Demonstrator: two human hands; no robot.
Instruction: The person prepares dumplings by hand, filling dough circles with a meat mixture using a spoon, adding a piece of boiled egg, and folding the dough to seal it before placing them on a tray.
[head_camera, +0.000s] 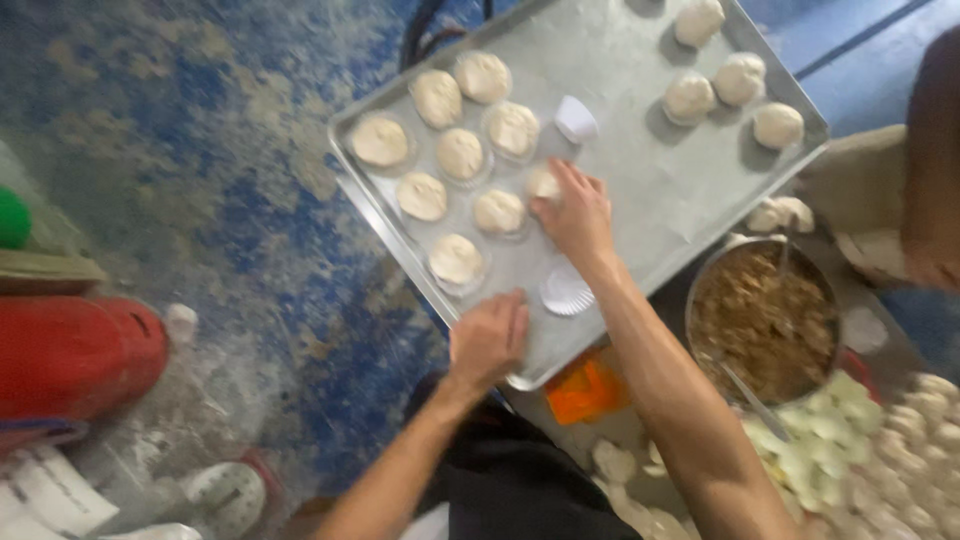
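a person is leaning over a large metal baking tray (640, 190) set at an angle above a worn blue floor (200, 150), arranging rounds of pale dough. the right hand (575, 215) is pressing down on a dough piece (543, 184) near the middle of the tray, fingers curled over it, so it is grasping or seating that piece; the blur is making it hard to tell how firm the grip is. the left hand (488, 338) is lying on the tray's near edge, fingers loosely bent and holding nothing, seemingly steadying the tray while the other hand is working.

the filled dough rounds (440, 150) are sitting in tidy rows on paper liners at the tray's left end, spaced apart, probably to give each one room. two empty white paper liners are lying open, one (567, 293) just beside the right wrist and one (576, 118) farther up the tray. more dough balls (735, 85) are grouped loosely at the far right corner.

a metal bowl of brown filling (762, 318) with a spoon (752, 400) is standing close by the right arm, within easy reach. a heap of small dough pieces (880, 450) is lying beside it. a red cylinder (70, 355) is resting on the floor at left.
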